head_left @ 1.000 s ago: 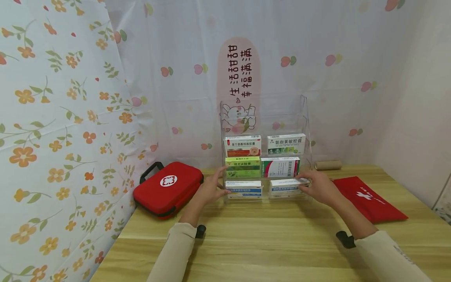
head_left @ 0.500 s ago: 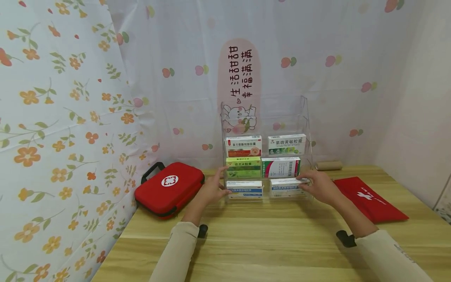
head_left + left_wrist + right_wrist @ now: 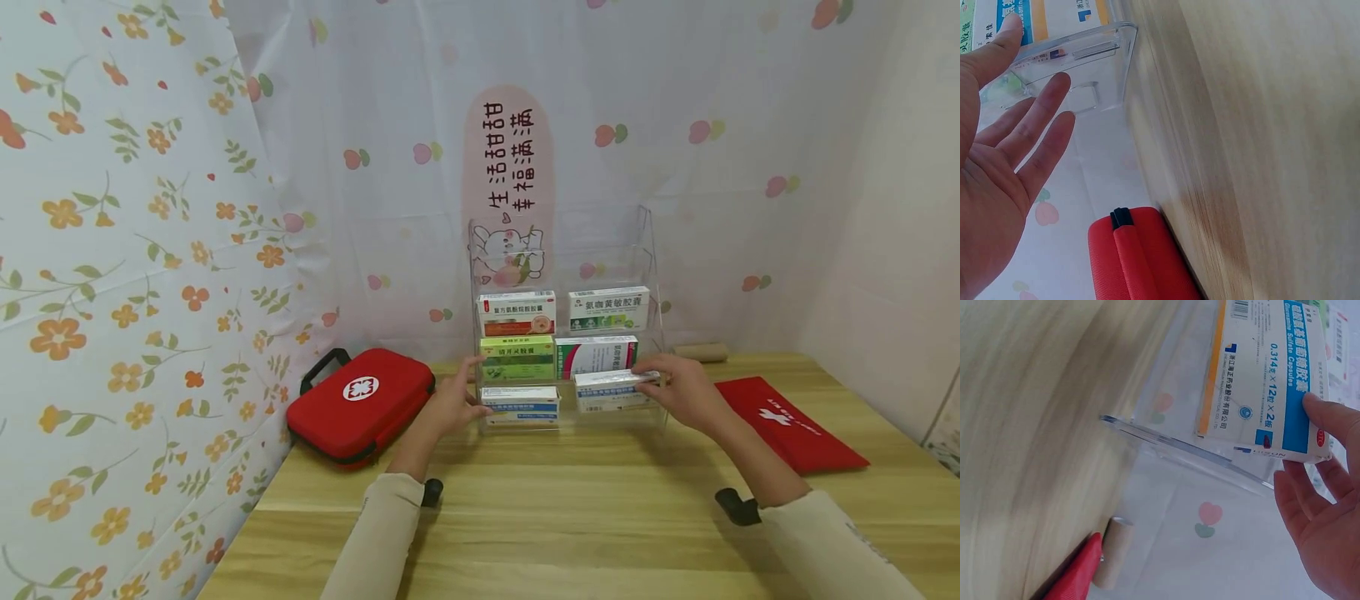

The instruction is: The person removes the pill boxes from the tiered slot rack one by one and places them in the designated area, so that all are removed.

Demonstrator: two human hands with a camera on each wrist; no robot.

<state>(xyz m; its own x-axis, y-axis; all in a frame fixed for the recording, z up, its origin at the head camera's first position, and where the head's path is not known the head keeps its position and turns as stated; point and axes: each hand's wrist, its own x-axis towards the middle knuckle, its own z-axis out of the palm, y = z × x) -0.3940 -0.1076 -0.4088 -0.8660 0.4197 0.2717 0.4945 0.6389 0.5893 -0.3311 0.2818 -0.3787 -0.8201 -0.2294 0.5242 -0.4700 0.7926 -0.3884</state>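
Note:
A clear acrylic rack stands at the back of the wooden table with several medicine boxes on its tiers. My right hand pinches a white-and-blue box by its right end, just above the bottom right slot. In the right wrist view the fingers grip the box over the rack's clear front lip. My left hand rests with straight fingers against the rack's left side, next to another white-and-blue box. The left wrist view shows the flat palm touching the rack.
A red first-aid case lies left of the rack against the flowered curtain. A flat red pouch lies to the right, with a cardboard roll behind it. A green box and others fill the upper tiers.
My right hand has raised the white-and-blue box a little out of the bottom right slot. The left hand has stayed at the rack's side.

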